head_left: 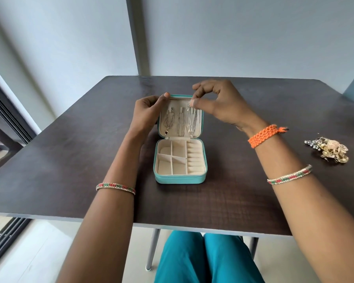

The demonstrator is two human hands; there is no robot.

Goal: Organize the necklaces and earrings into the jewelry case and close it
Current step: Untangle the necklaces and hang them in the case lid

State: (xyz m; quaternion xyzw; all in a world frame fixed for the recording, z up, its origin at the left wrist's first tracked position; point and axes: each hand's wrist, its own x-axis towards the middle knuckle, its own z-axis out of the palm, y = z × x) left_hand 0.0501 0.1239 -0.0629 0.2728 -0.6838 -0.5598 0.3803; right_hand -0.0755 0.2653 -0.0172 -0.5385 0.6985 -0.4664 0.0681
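Observation:
A small teal jewelry case [180, 178] lies open in the middle of the dark table, its cream tray of compartments bare. The lid [200, 127] stands upright. Two thin necklaces [169, 121] hang on hooks inside it, at left and centre. My left hand [149, 111] grips the lid's upper left corner, thumb on its top edge. My right hand [215, 103] pinches the top of a third silver necklace [192, 119] at the right hook; its chain dangles down the lid lining. A pile of gold and silver earrings [331, 150] lies on the table at far right.
The dark wooden table [70, 160] ends close to my body, with my knees in teal trousers below its front edge. A grey wall and a pillar stand behind the table. A sliding door frame [6, 111] runs along the left.

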